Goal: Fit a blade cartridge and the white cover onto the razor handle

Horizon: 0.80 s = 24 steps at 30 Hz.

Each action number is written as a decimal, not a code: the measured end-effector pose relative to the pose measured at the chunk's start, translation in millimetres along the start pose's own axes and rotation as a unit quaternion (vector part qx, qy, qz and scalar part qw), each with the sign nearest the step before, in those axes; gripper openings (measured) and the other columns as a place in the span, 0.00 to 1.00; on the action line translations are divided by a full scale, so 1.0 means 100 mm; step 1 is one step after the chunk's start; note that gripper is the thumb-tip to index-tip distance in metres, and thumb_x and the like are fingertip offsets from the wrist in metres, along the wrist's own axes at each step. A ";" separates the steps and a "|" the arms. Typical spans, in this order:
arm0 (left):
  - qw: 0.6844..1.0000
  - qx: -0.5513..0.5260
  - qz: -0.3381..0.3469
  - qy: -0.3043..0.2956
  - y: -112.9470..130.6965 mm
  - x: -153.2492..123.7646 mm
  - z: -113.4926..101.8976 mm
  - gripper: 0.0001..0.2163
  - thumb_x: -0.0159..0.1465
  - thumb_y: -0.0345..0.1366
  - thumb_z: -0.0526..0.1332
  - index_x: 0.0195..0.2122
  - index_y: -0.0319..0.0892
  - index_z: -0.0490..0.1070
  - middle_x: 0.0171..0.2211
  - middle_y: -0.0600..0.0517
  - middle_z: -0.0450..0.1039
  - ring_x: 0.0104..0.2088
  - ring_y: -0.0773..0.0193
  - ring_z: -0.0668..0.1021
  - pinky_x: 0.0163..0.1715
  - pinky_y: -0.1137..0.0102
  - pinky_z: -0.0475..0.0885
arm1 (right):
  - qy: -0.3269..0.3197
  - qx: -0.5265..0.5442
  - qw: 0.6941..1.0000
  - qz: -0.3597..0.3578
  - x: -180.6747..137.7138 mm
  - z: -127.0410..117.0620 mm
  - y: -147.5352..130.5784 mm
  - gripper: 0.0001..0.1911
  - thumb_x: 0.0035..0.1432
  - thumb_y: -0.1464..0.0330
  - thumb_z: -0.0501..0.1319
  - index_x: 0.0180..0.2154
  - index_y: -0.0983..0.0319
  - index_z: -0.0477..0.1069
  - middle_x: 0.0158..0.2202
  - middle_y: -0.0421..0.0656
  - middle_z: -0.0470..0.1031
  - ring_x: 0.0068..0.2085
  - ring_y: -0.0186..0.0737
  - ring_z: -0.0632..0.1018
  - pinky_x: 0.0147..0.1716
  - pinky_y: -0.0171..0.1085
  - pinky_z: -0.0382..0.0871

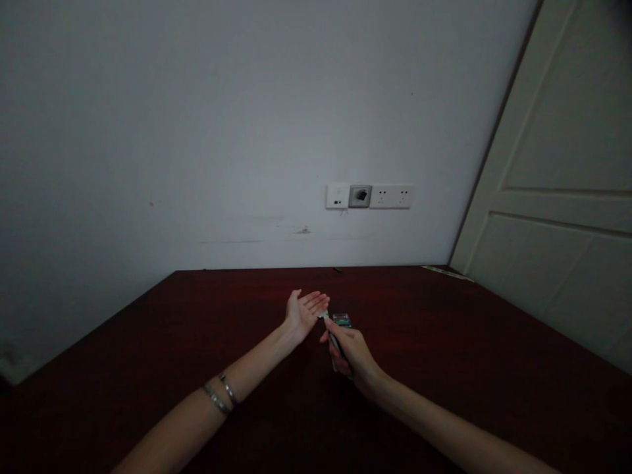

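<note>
My left hand [302,315] is open, palm up, with its fingers stretched to the right above the tabletop. My right hand [351,349] is closed around a slim tool with a dark handle and a shiny pale tip [323,315]. That tip is at the fingers of my left hand; whether it touches them I cannot tell. The tool's exact kind is too small and dim to make out. Just beyond my right hand lies a small clear and green packet [342,319], partly hidden by the hand.
A dark red wooden table [237,309] stretches to a pale wall [197,131]. Sockets [390,196] are set in the wall. A small dark bit [338,269] lies by the back edge, and a thin strip [447,272] sits in the back right corner. A panelled white door [557,243] stands on the right.
</note>
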State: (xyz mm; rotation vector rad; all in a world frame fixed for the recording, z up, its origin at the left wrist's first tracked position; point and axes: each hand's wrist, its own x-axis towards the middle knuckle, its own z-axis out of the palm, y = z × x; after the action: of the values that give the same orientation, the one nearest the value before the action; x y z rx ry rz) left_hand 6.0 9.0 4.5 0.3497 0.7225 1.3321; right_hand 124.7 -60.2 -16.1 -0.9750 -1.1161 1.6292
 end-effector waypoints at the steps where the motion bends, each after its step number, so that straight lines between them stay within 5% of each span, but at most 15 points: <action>1: 1.000 0.000 0.003 0.007 0.01 0.02 -0.01 0.16 0.62 0.37 0.47 0.37 0.28 0.67 0.30 0.35 0.74 0.31 0.55 0.79 0.30 0.67 0.74 | -0.002 0.000 1.000 -0.004 0.01 0.00 0.01 0.24 0.47 0.48 0.58 0.27 0.65 0.68 0.10 0.30 0.55 0.09 0.22 0.52 0.08 0.27 0.43; 11: 0.994 0.074 0.074 0.031 0.29 0.14 -0.18 0.10 0.60 0.33 0.48 0.28 0.35 0.66 0.20 0.48 0.71 0.22 0.66 0.76 0.26 0.71 0.73 | 0.017 -0.013 0.996 -0.091 0.13 -0.10 -0.23 0.22 0.45 0.52 0.61 0.34 0.64 0.71 0.20 0.36 0.65 0.17 0.29 0.67 0.14 0.30 0.60; 17: 0.980 0.170 0.103 -0.011 0.43 0.11 -0.19 0.08 0.58 0.31 0.53 0.25 0.35 0.68 0.17 0.49 0.70 0.16 0.65 0.73 0.16 0.73 0.67 | 0.104 -0.175 0.940 -0.274 0.29 -0.21 -0.52 0.17 0.45 0.56 0.64 0.32 0.62 0.76 0.37 0.44 0.69 0.39 0.40 0.72 0.39 0.38 0.68; 21: 0.936 0.301 0.146 -0.107 0.43 0.07 -0.16 0.03 0.53 0.27 0.61 0.29 0.35 0.71 0.23 0.48 0.74 0.23 0.66 0.76 0.22 0.76 0.69 | 0.131 -0.228 0.909 -0.324 0.38 -0.24 -0.63 0.15 0.45 0.57 0.64 0.32 0.61 0.77 0.38 0.44 0.66 0.42 0.41 0.70 0.41 0.38 0.66; 24: 0.889 0.369 0.149 -0.227 0.38 -0.01 -0.09 0.15 0.47 0.23 0.66 0.36 0.37 0.71 0.32 0.47 0.76 0.34 0.64 0.77 0.35 0.72 0.71 | 0.129 -0.225 0.909 -0.328 0.42 -0.21 -0.64 0.15 0.44 0.59 0.65 0.32 0.61 0.76 0.37 0.44 0.66 0.41 0.41 0.70 0.39 0.38 0.66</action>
State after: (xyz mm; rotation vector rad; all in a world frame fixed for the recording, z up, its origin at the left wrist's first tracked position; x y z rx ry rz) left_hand -28.5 15.5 21.3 1.3864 0.7680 1.1420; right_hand 147.6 -3.2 34.3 -0.9216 -1.4624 0.6936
